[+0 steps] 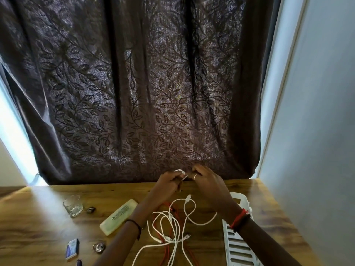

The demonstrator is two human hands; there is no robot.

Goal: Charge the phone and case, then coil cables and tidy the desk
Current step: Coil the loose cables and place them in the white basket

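1. The dark leaf-patterned curtain (134,93) fills the far side. No phone, charger or socket shows anywhere.
2. The wooden surface (38,227) runs beneath it. Its near edge is cut off, and the cables' near ends go out of view with it.
3. A white slatted tray (238,244) lies near right, partly under your right forearm.
4. The white cables (172,223) sprawl in a loose tangle mid-surface, crossing a red cable (167,248).
5. A pale case (119,217) lies just left of the tangle. I see nothing plugged into it.
6. Your left grip (167,182) and right grip (205,181) meet at the far edge. Both have curled fingers pinching a small loop of white cable (179,171).
   - By my reading you are at the coiling step, with the first turn just formed.
   - Next you need to draw slack up from the tangle, turn by turn, without dragging the red cable along.
7. A glass (73,205) stands far left. The small bits near left are too blurred to name.
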